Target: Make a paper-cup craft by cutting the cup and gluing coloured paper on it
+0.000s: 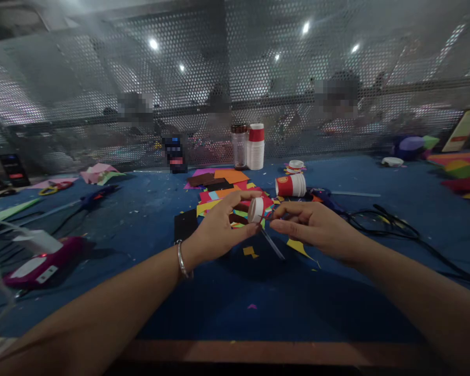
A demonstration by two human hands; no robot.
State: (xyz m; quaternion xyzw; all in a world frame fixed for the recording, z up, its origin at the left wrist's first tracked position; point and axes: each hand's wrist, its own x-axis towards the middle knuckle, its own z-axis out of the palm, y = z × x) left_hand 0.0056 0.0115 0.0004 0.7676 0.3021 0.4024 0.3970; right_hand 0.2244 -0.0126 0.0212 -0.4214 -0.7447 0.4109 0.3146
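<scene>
A short paper cup (256, 210), white at its round base with red beyond, is held tilted over the blue table. My left hand (223, 224), with a silver bangle at the wrist, grips the cup between thumb and fingers. Close by on the other side, my right hand (307, 224) has its thumb and fingers pinched together by the red edge. Whatever lies between those fingertips is too small to make out. Below both hands are yellow paper scraps (249, 251) and a clear glue stick (273, 244).
Coloured paper sheets (231, 176) lie behind my hands, near red-and-white paper cups (292, 185) on their side. A cup stack (256, 149) and a clear bottle (240, 149) stand at the back. A magenta power strip (45, 263) sits left; a black cable (395, 230) curls right.
</scene>
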